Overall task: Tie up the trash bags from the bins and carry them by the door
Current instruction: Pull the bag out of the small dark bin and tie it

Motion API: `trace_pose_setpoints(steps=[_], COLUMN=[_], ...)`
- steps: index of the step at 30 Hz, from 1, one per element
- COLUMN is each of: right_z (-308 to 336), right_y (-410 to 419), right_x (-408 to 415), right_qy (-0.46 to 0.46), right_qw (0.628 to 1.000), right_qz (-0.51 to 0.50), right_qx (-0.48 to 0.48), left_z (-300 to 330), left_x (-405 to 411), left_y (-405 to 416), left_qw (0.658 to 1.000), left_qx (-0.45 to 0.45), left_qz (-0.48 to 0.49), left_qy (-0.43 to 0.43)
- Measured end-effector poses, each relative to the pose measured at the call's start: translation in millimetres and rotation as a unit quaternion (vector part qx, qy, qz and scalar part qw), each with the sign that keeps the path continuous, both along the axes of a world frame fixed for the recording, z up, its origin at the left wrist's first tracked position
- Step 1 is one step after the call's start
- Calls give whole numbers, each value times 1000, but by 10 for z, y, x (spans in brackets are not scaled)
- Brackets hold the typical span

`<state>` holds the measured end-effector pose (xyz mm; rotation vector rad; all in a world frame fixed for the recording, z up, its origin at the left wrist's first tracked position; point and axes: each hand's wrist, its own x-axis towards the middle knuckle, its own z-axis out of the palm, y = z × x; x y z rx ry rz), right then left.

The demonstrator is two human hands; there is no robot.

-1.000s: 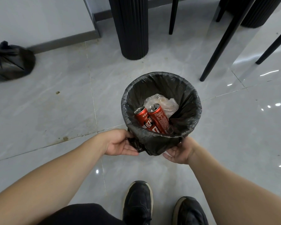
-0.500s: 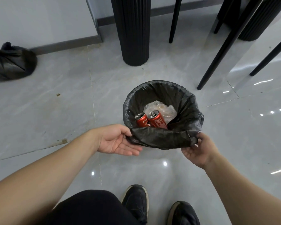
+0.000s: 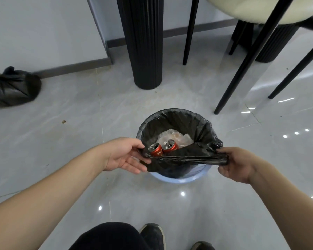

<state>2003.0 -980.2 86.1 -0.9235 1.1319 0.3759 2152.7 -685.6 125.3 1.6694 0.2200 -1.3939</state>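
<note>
Down at the bottom edge of the frame, two dark shoes (image 3: pixel 153 235) stand on the glossy grey tiled floor (image 3: pixel 79 141), beside a black-clad knee. Above them both bare forearms reach toward the middle of the frame. The left hand (image 3: pixel 124 156) pinches the near edge of the black plastic trash bag (image 3: pixel 184 123) between thumb and forefingers, its other fingers loosely spread below. The right hand (image 3: pixel 237 165) curls its fingers round the same edge at the opposite end, so the bunched plastic stretches taut between them as a dark band. Under that band, the pale blue round bin (image 3: pixel 177 180) shows its near rim, the bag lifted off it there; the far side of the bag is draped over the rim. Inside lie two red drink cans (image 3: pixel 162 147) side by side, with a crumpled clear plastic wrapper (image 3: pixel 175 137) just behind them. Farther up, a black ribbed column (image 3: pixel 143 42) rises at centre, with thin black chair legs (image 3: pixel 251 56) to its right. At the left edge, a tied black trash bag (image 3: pixel 13 87) sits against the wall.
</note>
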Motion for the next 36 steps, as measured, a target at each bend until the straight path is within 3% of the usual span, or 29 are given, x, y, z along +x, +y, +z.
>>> trace_pose_setpoints(steps=[3, 7, 11, 13, 15, 18, 23, 36], right_z=[82, 202, 340, 419, 529, 711, 1021, 2337], right_y=[-126, -207, -189, -146, -113, -107, -38, 239], right_x=[238, 545, 791, 857, 894, 950, 1046, 1788], right_qy=[15, 20, -74, -144, -191, -245, -316, -388], right_qw=[997, 973, 939, 911, 893, 892, 891, 879], right_qz=[1, -23, -122, -159, -181, -212, -261, -220], right_qx=[-80, -227, -312, -351, -365, -314, -197, -169], left_z=[-8, -22, -44, -22, 49, 204, 427, 1752], left_x=[86, 215, 273, 280, 293, 261, 214, 662], left_y=[-213, -497, -681, -745, -793, -822, -818, -1044], left_qw=[982, 942, 896, 886, 890, 892, 874, 814], left_qx=[36, 48, 130, 90, -19, -137, -200, -367], left_qz=[88, 109, 76, 97, 168, 253, 251, 329], left_qy=[-164, -313, -417, -444, -424, -349, -364, -308])
